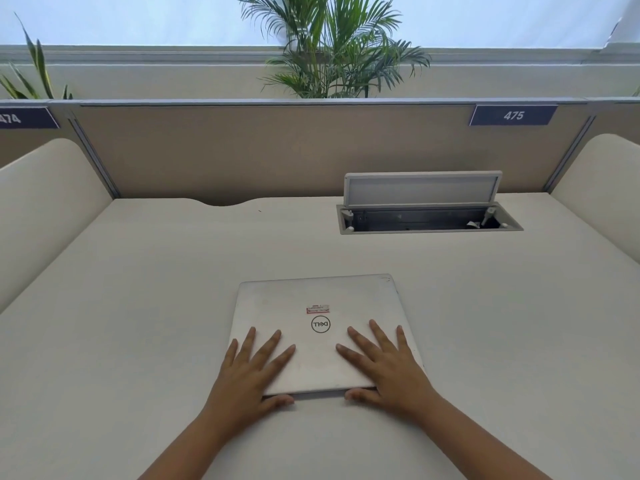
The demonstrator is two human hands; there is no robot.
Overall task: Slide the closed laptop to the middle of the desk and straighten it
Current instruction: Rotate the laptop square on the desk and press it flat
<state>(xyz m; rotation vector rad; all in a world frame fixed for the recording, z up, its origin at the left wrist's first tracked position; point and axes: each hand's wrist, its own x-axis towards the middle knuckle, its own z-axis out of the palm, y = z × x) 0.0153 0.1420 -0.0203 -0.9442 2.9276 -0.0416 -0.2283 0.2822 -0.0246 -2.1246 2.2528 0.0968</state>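
A closed silver laptop (317,306) with a round logo and a small red sticker lies flat on the pale desk (138,306), roughly midway across it and close to square with the desk's edges. My left hand (251,374) rests flat on the lid's near left part, fingers spread, thumb against the front edge. My right hand (389,368) lies flat on the near right part in the same way, thumb at the front edge. Both palms cover the laptop's near corners.
An open cable box (429,220) with its lid (420,190) tipped up is set into the desk at the back right. A tan partition (277,150) closes the back; cream side panels (41,202) stand left and right. Plants rise behind.
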